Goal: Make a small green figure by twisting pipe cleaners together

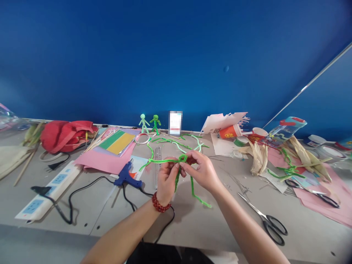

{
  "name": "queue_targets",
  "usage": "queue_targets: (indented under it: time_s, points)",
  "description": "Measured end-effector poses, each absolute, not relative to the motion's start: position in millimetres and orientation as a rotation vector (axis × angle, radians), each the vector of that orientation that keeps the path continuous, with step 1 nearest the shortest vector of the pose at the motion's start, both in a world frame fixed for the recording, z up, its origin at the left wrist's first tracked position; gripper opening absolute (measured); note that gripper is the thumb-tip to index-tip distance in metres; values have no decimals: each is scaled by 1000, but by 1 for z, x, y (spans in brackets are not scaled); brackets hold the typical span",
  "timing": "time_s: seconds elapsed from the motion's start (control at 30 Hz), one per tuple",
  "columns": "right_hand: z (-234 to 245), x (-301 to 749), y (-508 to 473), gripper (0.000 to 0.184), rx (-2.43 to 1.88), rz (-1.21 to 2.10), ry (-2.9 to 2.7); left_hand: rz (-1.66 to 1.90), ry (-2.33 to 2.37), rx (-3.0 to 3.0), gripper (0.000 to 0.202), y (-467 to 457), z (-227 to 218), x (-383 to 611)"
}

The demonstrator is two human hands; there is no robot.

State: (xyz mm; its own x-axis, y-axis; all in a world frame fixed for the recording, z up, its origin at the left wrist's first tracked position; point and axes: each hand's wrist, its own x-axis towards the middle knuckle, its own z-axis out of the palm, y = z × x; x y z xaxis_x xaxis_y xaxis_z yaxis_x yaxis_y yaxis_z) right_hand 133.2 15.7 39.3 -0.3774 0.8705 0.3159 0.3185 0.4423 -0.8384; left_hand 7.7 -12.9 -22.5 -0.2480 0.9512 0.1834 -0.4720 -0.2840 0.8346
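Note:
Between my hands, above the middle of the table, is a bright green pipe cleaner [165, 161] bent into a small loop at its top. One end sticks out to the left, and other green lengths hang below my fingers. My left hand [166, 179], with a red beaded bracelet [160, 204] at the wrist, pinches it just under the loop. On the other side, my right hand [203, 170] has thumb and fingertips closed on the loop. Behind them lie loose green pipe cleaners [165, 140] and a clear ruler [158, 154].
Two pipe-cleaner figures [156, 124] stand by the blue wall near a phone [175, 124]. To the left are a blue glue gun [127, 176], its cord and a power strip [52, 190]. Scissors [271, 223] lie at right, with paper cups [231, 131] and corn husks [258, 159] behind.

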Motion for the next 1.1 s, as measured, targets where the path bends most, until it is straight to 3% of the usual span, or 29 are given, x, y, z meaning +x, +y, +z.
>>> queue_targets:
  time_s: [0.57,1.1]
  points:
    - [42,134,20,9,-962,1006,-1927,1739,727,848,13,-13,-20,9]
    - [34,139,25,9,-917,1103,-1930,1640,753,711,21,-8,-15,5]
